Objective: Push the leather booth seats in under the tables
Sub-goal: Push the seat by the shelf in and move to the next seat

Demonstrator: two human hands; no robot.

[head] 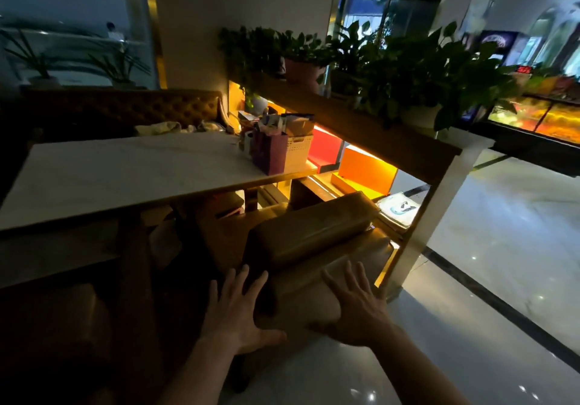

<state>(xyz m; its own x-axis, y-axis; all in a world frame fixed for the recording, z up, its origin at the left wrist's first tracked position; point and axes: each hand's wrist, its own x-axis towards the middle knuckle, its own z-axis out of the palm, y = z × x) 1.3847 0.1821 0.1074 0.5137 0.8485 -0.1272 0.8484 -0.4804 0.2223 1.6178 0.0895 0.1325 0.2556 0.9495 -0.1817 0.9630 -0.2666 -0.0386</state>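
Dim scene. Far left: tufted leather booth back (125, 106) behind the white table (119, 172). Purple gift bag (270, 156) and white perforated box (298, 153) sit on the table's right end. Left hand (233, 313), fingers straight and spread, holds nothing, at the near left edge of the brown leather seat (317, 266); contact unclear. Seat stands at the table's right end, mostly out from under the tabletop, just beside the wooden planter shelf (361, 122). Right hand (357, 307) is splayed flat over the seat's near right edge, gripping nothing. Right: potted plants (417, 72) on the shelf, glossy floor (502, 247).
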